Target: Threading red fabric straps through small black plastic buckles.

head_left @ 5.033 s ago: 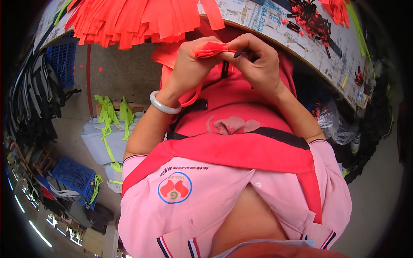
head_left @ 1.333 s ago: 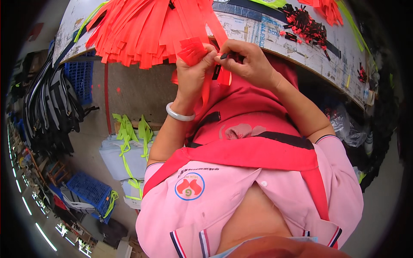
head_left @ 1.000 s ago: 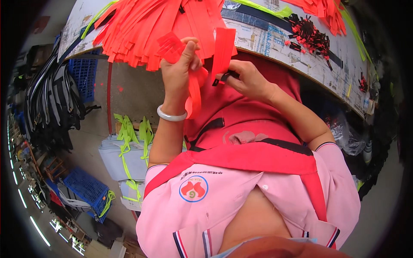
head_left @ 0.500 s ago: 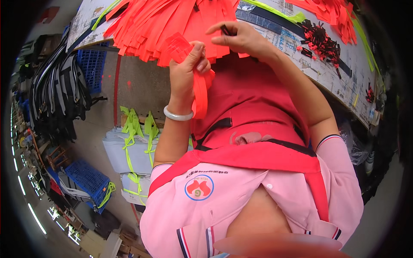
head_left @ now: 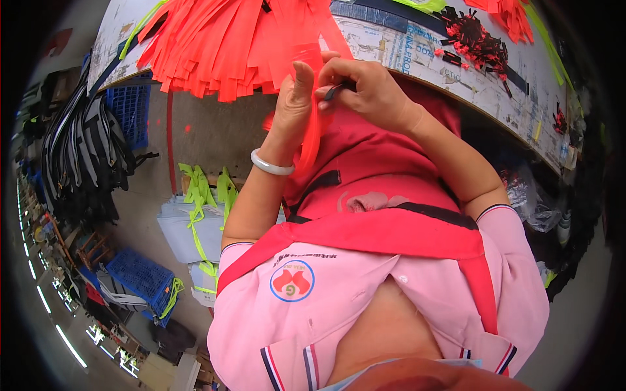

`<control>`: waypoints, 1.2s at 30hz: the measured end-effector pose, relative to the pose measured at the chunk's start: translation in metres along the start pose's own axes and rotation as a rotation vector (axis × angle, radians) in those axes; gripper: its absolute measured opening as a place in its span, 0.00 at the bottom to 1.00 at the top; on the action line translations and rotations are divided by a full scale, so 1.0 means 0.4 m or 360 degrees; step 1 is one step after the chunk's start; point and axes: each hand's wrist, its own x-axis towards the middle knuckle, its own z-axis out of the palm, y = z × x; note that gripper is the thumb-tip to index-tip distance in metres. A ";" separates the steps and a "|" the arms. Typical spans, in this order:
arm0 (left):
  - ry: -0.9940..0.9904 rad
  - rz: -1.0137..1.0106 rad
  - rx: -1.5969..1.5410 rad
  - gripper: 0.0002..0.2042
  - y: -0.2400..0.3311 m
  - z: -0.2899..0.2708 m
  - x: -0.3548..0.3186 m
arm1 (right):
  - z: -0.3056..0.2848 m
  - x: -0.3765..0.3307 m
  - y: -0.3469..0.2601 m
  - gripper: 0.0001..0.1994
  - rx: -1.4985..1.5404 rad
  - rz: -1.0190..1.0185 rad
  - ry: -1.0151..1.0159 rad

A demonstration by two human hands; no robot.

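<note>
My left hand [head_left: 293, 107] is closed round a bundle of bright orange-red fabric strips [head_left: 314, 133], thumb raised, the strips' lower part hanging in a loop in front of the apron. Against the bundle, my right hand [head_left: 368, 91] has its fingers bent around a small black object [head_left: 334, 91], whose kind I cannot make out. A pale pointed tip [head_left: 323, 43] shows just above the right fingers; whether it belongs to the black object is unclear. Beyond both hands, a large heap of orange-red strips [head_left: 215, 49] fans over the table's near edge.
The worktable [head_left: 385, 45] holds a pile of small black-and-red pieces [head_left: 476, 45] and more orange strips [head_left: 505, 16] at the far right. Black and grey straps [head_left: 85, 156] hang at left. Blue crates [head_left: 140, 277] and grey sheets tied with yellow-green ribbon [head_left: 186, 225] stand below.
My right hand has come down and left, onto the strips beside my left hand. The left hand has lowered slightly and its thumb has lifted. The view has shifted a little.
</note>
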 end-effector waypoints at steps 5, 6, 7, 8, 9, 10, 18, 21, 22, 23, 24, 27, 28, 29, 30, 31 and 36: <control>-0.0218 -0.0290 -0.0045 0.35 -0.019 -0.050 -0.017 | -0.029 0.000 0.014 0.05 0.0125 0.0000 0.0060; -0.0248 -0.0367 -0.0226 0.33 -0.019 -0.053 -0.019 | -0.043 0.001 0.008 0.05 0.0067 -0.0091 0.0139; -0.0249 -0.0369 -0.0226 0.33 -0.020 -0.057 -0.021 | -0.052 0.003 0.006 0.05 0.0083 -0.0048 0.0049; -0.0293 -0.0397 -0.0291 0.30 -0.022 -0.061 -0.022 | -0.056 0.003 0.005 0.05 0.0098 -0.0004 -0.0041; -0.0340 -0.0426 -0.0356 0.27 -0.024 -0.065 -0.023 | -0.053 0.001 0.006 0.05 0.0098 -0.0002 -0.0037; -0.0386 -0.0455 -0.0421 0.24 -0.025 -0.066 -0.023 | -0.046 -0.002 0.007 0.08 0.0045 -0.0056 -0.0018; -0.0320 -0.0400 -0.0015 0.12 -0.005 -0.027 -0.023 | -0.029 -0.017 0.032 0.11 0.0049 -0.0035 -0.0169; -0.0302 -0.0412 0.0076 0.11 -0.004 -0.036 -0.027 | -0.041 -0.007 0.040 0.09 0.0207 0.0023 -0.0012; -0.0283 -0.0421 0.0135 0.10 -0.008 -0.041 -0.026 | -0.042 -0.005 0.042 0.09 0.0206 0.0022 -0.0013; -0.0284 -0.0419 0.0135 0.10 -0.015 -0.046 -0.023 | -0.040 -0.003 0.044 0.10 0.0184 0.0014 0.0035; -0.0264 -0.0430 0.0090 0.10 -0.021 -0.049 -0.020 | -0.040 -0.002 0.048 0.10 0.0162 0.0007 0.0086; -0.0283 -0.0424 -0.0206 0.12 -0.026 -0.049 -0.017 | -0.029 -0.012 0.060 0.09 0.0001 -0.0106 0.0259; -0.0316 -0.0406 -0.0460 0.13 -0.026 -0.048 -0.016 | -0.023 -0.017 0.057 0.09 0.0008 -0.0153 0.0389; -0.0315 -0.0404 -0.0460 0.13 -0.030 -0.052 -0.013 | -0.020 -0.024 0.056 0.09 0.0007 -0.0155 0.0388; -0.0315 -0.0458 -0.0703 0.14 -0.038 -0.059 -0.009 | -0.018 -0.033 0.055 0.09 0.0099 -0.0091 0.0407; -0.0312 -0.0512 -0.0946 0.15 -0.044 -0.066 -0.006 | -0.020 -0.039 0.055 0.09 0.0192 -0.0028 0.0425; -0.0330 -0.0509 -0.0616 0.16 -0.031 -0.077 -0.010 | -0.037 -0.043 0.064 0.08 0.0285 -0.0259 0.0244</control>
